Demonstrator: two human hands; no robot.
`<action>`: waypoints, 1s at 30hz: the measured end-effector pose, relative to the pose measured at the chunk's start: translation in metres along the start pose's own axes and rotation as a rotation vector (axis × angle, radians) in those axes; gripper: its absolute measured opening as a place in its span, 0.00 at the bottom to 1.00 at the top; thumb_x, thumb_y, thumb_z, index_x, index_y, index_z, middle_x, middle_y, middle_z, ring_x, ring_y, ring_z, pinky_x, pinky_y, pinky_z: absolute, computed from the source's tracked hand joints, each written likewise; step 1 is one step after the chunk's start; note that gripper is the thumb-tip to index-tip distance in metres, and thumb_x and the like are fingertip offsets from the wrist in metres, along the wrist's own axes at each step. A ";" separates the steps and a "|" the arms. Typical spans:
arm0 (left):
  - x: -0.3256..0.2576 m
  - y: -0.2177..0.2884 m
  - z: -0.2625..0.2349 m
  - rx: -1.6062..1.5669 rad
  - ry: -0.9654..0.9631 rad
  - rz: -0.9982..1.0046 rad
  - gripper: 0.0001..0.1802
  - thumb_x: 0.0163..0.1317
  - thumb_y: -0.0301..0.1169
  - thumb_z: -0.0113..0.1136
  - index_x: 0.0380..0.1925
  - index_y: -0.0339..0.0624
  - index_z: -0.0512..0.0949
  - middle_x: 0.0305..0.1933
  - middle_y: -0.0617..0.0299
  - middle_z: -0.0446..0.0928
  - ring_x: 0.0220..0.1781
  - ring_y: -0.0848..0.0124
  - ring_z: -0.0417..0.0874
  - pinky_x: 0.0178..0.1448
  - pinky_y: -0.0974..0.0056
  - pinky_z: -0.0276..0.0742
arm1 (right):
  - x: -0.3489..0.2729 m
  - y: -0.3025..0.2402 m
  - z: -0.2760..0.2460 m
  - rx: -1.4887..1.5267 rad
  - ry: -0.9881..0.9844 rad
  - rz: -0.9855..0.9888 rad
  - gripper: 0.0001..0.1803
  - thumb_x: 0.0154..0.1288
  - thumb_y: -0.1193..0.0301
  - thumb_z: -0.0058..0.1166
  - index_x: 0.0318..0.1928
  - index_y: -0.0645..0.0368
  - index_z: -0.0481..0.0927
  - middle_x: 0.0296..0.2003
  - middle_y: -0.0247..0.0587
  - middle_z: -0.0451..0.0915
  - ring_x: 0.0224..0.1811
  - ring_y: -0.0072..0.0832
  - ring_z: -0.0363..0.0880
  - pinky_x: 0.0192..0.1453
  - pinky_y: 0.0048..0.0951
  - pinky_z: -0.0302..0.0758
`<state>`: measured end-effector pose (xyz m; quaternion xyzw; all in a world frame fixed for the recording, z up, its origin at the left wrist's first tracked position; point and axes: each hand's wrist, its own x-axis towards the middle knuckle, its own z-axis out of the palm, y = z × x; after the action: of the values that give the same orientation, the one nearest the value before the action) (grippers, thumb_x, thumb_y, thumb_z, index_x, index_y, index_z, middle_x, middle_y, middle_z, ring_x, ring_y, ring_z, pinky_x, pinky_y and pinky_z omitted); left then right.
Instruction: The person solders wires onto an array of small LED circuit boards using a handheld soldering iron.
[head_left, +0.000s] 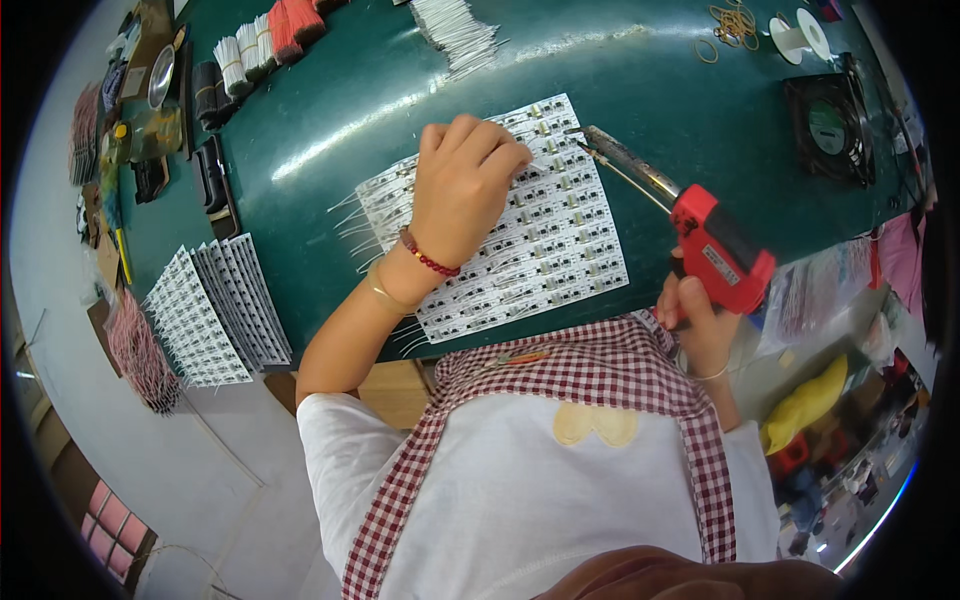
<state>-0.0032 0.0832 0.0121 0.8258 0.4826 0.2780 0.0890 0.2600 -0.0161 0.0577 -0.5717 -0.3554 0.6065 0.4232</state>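
Sheet of small circuit boards (590,235) flat on the green tabletop (620,75) at frame centre, presumably there for easy reach from both sides; left hand (465,172) curled over its upper middle, fingers bunched, perhaps for steadying, anything between the fingertips impossible to tell; right hand (702,318) wrapped round the handle of the red soldering gun (718,250), right of centre, tip at the sheet's upper right edge, contact unclear, angle likely keeping heat off the fingers; white wires (455,35) at upper centre, seemingly within reach; stacked sheets (205,320) at left, apparently aside for elbow room
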 end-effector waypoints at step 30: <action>-0.008 0.109 -0.010 -1.205 0.092 -0.444 0.03 0.57 0.21 0.62 0.32 0.38 0.80 0.37 0.60 0.78 0.38 0.72 0.78 0.45 0.68 0.73 | 0.004 -0.030 0.032 -0.141 -0.263 -0.123 0.23 0.61 0.75 0.61 0.55 0.62 0.68 0.44 0.35 0.73 0.44 0.18 0.72 0.47 0.22 0.72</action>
<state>0.0694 0.0187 0.0621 0.4988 0.4044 0.5104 0.5719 0.2312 0.0006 0.0871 -0.4929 -0.4839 0.6224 0.3681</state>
